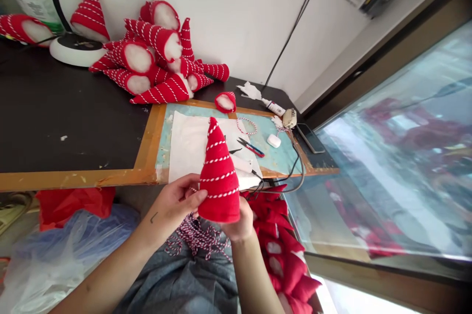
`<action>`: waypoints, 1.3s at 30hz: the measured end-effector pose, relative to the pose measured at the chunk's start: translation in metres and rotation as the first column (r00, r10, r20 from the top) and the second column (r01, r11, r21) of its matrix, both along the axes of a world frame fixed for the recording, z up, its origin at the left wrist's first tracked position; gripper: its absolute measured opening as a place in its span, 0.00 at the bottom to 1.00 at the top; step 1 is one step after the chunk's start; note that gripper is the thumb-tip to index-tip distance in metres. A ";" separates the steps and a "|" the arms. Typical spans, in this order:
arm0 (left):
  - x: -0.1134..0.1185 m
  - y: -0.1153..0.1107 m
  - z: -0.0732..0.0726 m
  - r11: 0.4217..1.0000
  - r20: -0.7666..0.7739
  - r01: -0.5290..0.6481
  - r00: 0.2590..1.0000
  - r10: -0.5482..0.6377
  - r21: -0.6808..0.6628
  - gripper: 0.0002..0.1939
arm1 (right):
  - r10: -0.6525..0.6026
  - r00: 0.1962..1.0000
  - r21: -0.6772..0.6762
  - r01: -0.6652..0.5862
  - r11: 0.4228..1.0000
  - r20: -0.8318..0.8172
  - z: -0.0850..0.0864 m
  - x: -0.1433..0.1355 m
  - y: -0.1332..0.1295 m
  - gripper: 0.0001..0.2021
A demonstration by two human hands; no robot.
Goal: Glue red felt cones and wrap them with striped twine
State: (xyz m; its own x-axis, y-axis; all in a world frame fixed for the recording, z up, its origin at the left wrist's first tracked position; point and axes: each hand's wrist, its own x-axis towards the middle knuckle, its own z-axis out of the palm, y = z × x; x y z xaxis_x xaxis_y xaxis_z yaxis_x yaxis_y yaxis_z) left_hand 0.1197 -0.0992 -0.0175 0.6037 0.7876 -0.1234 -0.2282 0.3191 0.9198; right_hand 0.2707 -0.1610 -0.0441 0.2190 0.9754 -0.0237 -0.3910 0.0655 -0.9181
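A red felt cone hat [220,171] with rows of twisted white cord stands tip-up in front of me, above my lap. At its lower left edge, my left hand [183,200] pinches the felt between thumb and fingers. My right hand [241,220] grips the lower right side from behind; most of its fingers are hidden by the hat. Below my hands, a heap of red, white and dark twisted cord [199,237] lies in my lap. I cannot tell whether a strand runs into my left fingers.
Several stuffed striped cones [162,90] are piled against the wall, beside a lamp base [77,49]. On the table lie white paper [184,146], thread snips [251,147], a glue gun [241,163], a cord loop [246,126] and a phone [310,138]. Red cones [283,250] fill the space at lower right.
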 end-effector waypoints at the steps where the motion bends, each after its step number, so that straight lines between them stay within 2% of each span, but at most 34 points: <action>1: -0.002 0.002 0.000 0.999 -0.016 -0.049 0.999 0.049 0.020 0.25 | 0.008 1.000 -0.016 -0.008 1.000 0.003 0.001 0.002 -0.001 0.22; 3: -0.007 0.004 0.001 0.984 -0.078 -0.151 0.984 0.159 0.096 0.24 | -0.016 0.998 -0.032 0.018 0.999 0.063 0.007 0.005 -0.005 0.19; 5: -0.011 0.003 0.003 0.947 -0.178 -0.223 0.947 0.267 0.233 0.22 | -0.033 0.992 -0.030 0.037 0.999 0.125 0.015 0.007 -0.011 0.21; 7: -0.014 -0.001 0.005 0.898 -0.270 -0.234 0.899 0.346 0.373 0.20 | 0.022 0.994 -0.035 -0.018 0.999 0.108 0.023 0.006 -0.016 0.24; 9: -0.014 -0.005 0.008 0.877 -0.326 -0.191 0.876 0.355 0.441 0.19 | 0.094 0.994 -0.045 -0.091 0.995 0.061 0.026 0.003 -0.019 0.27; 11: -0.014 -0.008 0.010 0.892 -0.338 -0.140 0.891 0.302 0.430 0.18 | 0.095 0.994 -0.065 -0.091 0.994 0.057 0.025 -0.001 -0.019 0.30; 14: -0.015 -0.006 0.009 0.934 -0.285 -0.070 0.942 0.178 0.351 0.18 | 0.030 0.999 -0.116 -0.028 0.993 0.017 0.017 -0.004 -0.014 0.30; 18: -0.019 0.000 -0.007 0.964 -0.209 -0.002 0.976 0.060 0.264 0.17 | 0.018 0.985 -0.166 -0.047 0.985 -0.174 0.009 -0.003 -0.011 0.28; 22: -0.017 -0.003 -0.024 0.990 -0.103 0.037 0.994 -0.022 0.138 0.19 | 0.038 0.971 -0.135 -0.071 0.988 -0.234 0.009 -0.004 -0.012 0.28; 25: -0.010 -0.011 -0.026 0.998 -0.027 0.015 1.000 -0.014 0.061 0.20 | 0.019 0.977 -0.125 -0.046 0.991 -0.211 0.007 -0.005 -0.011 0.28; 31: 0.001 -0.022 -0.016 1.000 0.058 -0.019 0.998 0.019 0.011 0.20 | -0.001 0.972 -0.114 -0.026 0.993 -0.234 0.002 -0.001 -0.009 0.27; 34: -0.001 -0.021 -0.021 0.996 0.027 -0.074 0.997 0.073 0.049 0.20 | 0.034 0.958 -0.108 -0.068 0.992 -0.285 0.005 0.008 -0.009 0.29; 39: -0.009 -0.019 -0.027 0.980 -0.148 -0.094 0.981 0.122 0.178 0.22 | 0.167 0.923 -0.065 -0.201 0.978 -0.346 0.012 0.018 -0.010 0.27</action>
